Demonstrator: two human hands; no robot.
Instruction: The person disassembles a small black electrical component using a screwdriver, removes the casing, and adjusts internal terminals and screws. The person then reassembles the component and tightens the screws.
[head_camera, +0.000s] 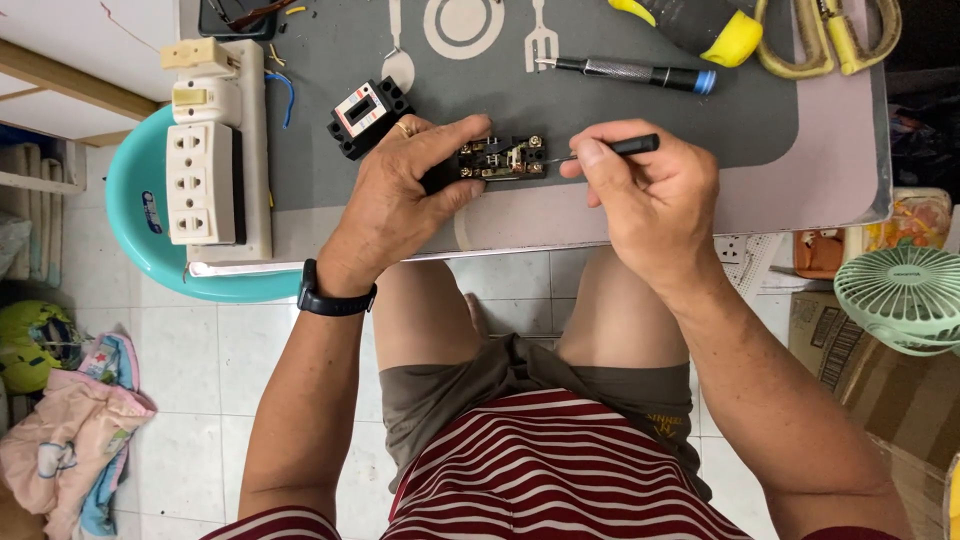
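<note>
My left hand (405, 185) grips a small opened black electrical part (500, 158) with brass screws and contacts, holding it on the grey mat (640, 120) near the table's front edge. My right hand (650, 195) holds a thin black screwdriver (625, 146); its metal tip points left and touches the right end of the part. A black watch sits on my left wrist and a ring on one left finger.
A black breaker with a white label (368, 115) lies behind my left hand. A cream socket board (212, 150) lies at the table's left, a second screwdriver (640, 72) and yellow-handled tools (830, 35) at the back. A green fan (905, 295) stands on the floor, right.
</note>
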